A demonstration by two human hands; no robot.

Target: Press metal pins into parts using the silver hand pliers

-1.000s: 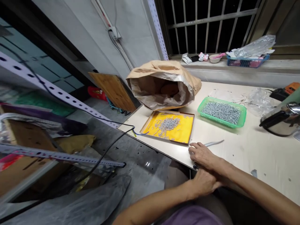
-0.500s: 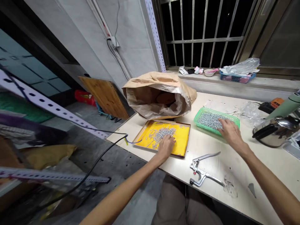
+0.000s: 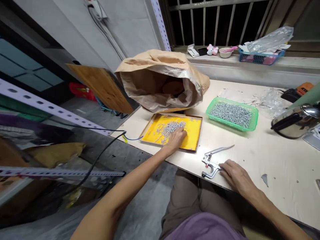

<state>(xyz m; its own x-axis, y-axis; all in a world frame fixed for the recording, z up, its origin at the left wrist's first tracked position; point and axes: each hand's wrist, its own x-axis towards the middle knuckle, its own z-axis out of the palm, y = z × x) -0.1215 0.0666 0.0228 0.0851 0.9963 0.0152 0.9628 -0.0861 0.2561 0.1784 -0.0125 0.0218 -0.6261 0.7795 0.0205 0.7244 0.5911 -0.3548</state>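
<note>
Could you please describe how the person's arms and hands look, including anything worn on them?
The left hand and right hand wear no gloves. The forearms are bare: no sleeve or watch shows. The person's purple garment is partly visible.

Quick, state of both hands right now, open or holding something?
Left hand: at the metal pins, fingers curled, grip unclear.
Right hand: on the metal tool, grip unclear.

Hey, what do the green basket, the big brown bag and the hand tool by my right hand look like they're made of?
Green basket: probably plastic, from its bright, slightly glossy walls.
Brown bag: apparently matte paper outside, judging by its creases; its shiny whitish liner may be plastic film.
Hand tool: likely metal, given its silvery shine; I can't tell which metal.
</note>
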